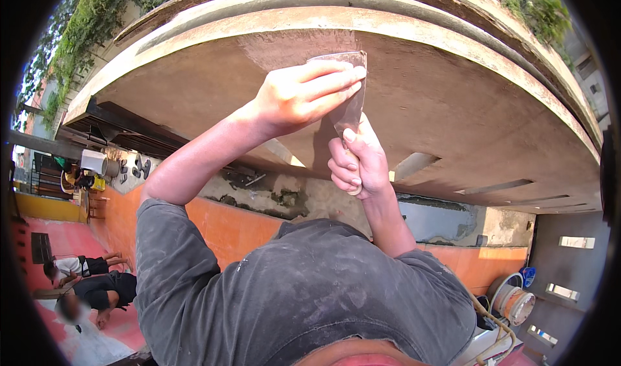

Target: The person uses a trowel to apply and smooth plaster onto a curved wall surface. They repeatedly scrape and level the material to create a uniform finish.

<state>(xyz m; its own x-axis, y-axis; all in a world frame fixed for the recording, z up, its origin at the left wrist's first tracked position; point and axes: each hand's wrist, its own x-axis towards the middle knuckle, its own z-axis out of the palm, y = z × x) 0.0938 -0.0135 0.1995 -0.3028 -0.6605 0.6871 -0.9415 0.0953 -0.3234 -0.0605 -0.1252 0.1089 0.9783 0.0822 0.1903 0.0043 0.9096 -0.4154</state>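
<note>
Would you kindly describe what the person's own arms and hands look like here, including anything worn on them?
Both hands, the left hand and the right hand, are bare: no gloves, rings or watch show. The forearms are uncovered too. A dark grey short-sleeved shirt, dusted with pale smudges and specks, covers the shoulders and upper arms, its left sleeve ending near the elbow.

Bright daylight scene, evenly exposed. Sunlight falls from the upper left, warming the pale rim of the concrete overhang (362, 23) and the foliage (97, 16), while the broad underside lies in soft shade. The raised hands (310, 94) cast a dark shadow onto the plaster just below them. Fisheye distortion is strong: the overhang's straight edges bow into arcs, and a black vignette closes the corners. The centre is sharp; one figure (68, 308) at lower left is blurred. No glare; the orange wall (226, 227) appears saturated.
</note>
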